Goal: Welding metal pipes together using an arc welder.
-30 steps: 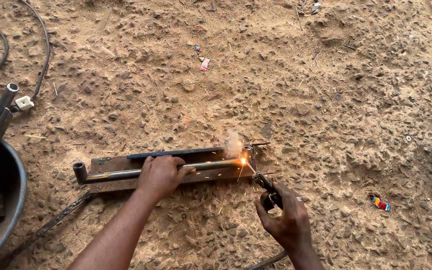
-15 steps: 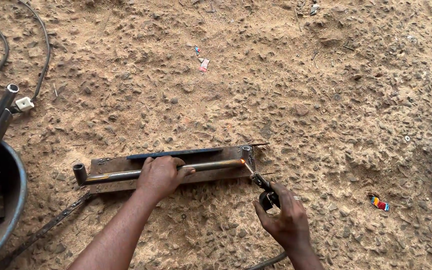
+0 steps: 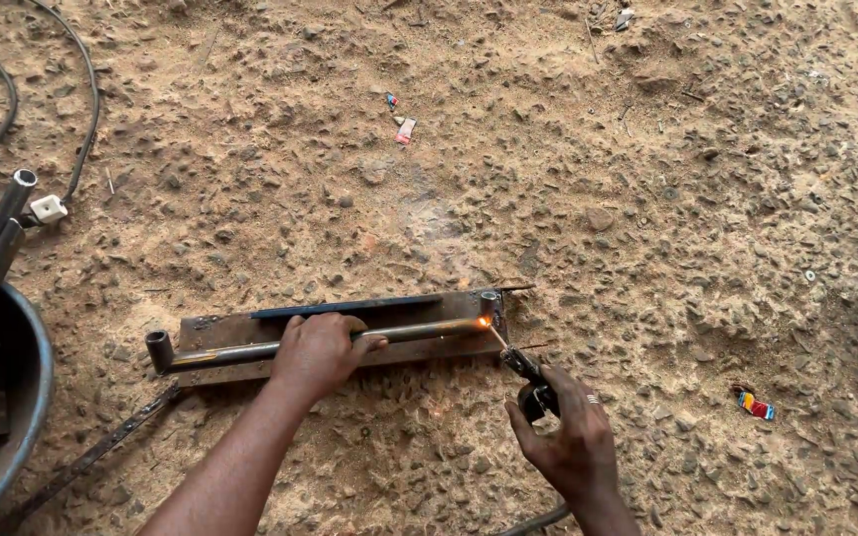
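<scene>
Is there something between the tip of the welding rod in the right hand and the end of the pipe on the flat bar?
Nothing visible. The right hand holds the electrode holder, and its rod tip glows directly at the pipe end. The left hand presses the pipe further left.

Sandy, stony ground. On it: flat steel plate near centre w/ pipe on top; blue basin near left; black cable far left; litter scraps far centre, wrapper right.

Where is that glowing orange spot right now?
In the head view, the glowing spot sits at the right end of the metal pipe, just above the right hand holding the electrode holder.
</scene>
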